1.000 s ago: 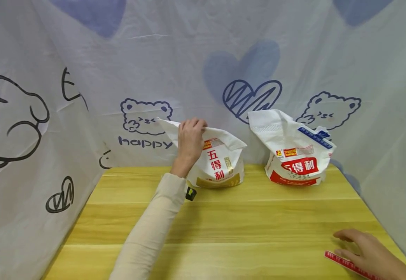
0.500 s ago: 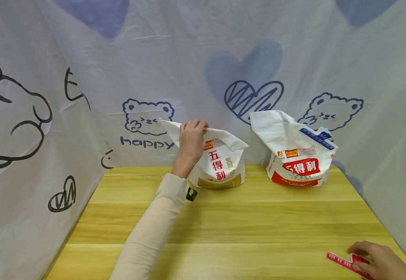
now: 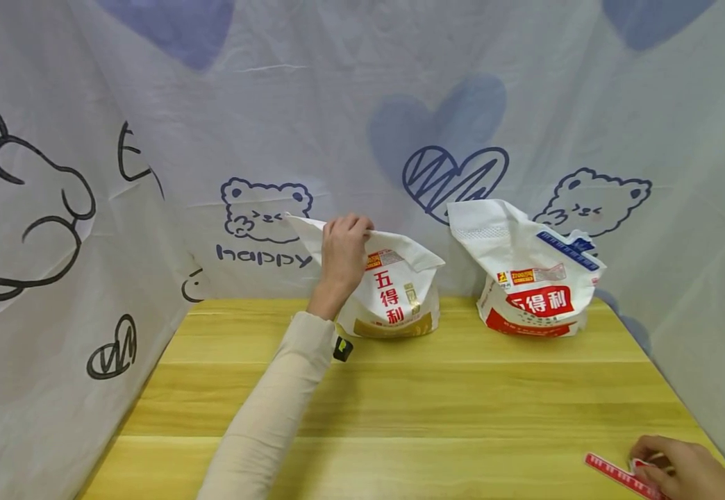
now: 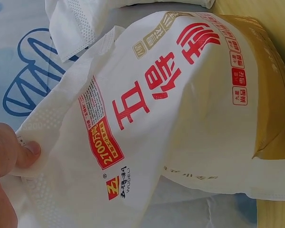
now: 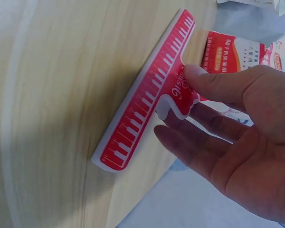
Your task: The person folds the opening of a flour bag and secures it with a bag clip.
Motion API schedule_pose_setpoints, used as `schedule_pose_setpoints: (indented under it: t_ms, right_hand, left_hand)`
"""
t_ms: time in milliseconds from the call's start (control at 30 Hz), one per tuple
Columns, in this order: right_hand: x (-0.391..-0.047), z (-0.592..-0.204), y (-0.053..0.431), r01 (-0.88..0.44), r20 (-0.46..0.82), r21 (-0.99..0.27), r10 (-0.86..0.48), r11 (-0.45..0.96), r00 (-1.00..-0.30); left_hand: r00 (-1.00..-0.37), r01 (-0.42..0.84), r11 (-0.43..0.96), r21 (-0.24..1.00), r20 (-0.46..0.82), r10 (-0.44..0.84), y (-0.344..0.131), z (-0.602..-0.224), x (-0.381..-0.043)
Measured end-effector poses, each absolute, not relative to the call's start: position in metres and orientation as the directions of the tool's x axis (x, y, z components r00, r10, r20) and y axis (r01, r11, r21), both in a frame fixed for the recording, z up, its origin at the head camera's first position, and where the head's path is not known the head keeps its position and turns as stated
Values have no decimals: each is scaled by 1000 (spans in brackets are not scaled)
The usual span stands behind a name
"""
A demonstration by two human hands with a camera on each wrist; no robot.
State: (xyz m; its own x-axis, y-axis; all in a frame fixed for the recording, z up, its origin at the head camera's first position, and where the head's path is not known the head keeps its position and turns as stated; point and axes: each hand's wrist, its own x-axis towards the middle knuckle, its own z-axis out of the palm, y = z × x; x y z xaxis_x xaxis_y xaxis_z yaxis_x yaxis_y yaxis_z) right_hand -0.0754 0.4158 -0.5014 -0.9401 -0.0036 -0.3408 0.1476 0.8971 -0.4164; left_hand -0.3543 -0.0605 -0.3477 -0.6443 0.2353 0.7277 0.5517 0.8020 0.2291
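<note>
At the back of the table stands a white flour bag (image 3: 394, 292) with red characters and a gold base band. My left hand (image 3: 342, 257) grips its top edge; in the left wrist view the thumb (image 4: 31, 151) presses on the white paper fold. At the front right, my right hand (image 3: 681, 465) pinches the handle of a red clip (image 5: 147, 95) with a piano-key pattern. The thumb lies on the handle's printed face, and the fingers are behind it. The clip's long bar points away from the hand, close over the wood.
A second flour bag (image 3: 531, 285) with a red label stands at the back right, its folded top held by a blue clip (image 3: 569, 250). A small black tag (image 3: 342, 348) shows beside my left wrist. Printed cloth (image 3: 350, 104) hangs behind the wooden table (image 3: 450, 396).
My right hand has moved slightly right and down and now pinches the red clip's handle, having hovered over it before. The left hand keeps its grip on the bag's top.
</note>
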Motion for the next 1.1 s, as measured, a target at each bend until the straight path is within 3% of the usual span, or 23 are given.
schedule_pose_setpoints:
  t_ms: [433,800,1033,1100]
  right_hand:
    - [-74,-492,422,93,-259,-374,-7,923,-966]
    - [-69,-480,426,-25,-31,-281,-35,959,-999]
    - [-67,-470,420,-14,16,-338,-9,941,-1000]
    - [-66,-469,418,-49,91,-338,-19,940,-996]
  left_hand:
    - [-648,554,799,234,723,238,-61,-348,-354]
    - [-643,555,796,241,731,227,-61,-349,-353]
    - [-643,555,797,241,731,227,-60,-348,-353]
    - [-647,556,795,242,727,231,-60,-348,-352]
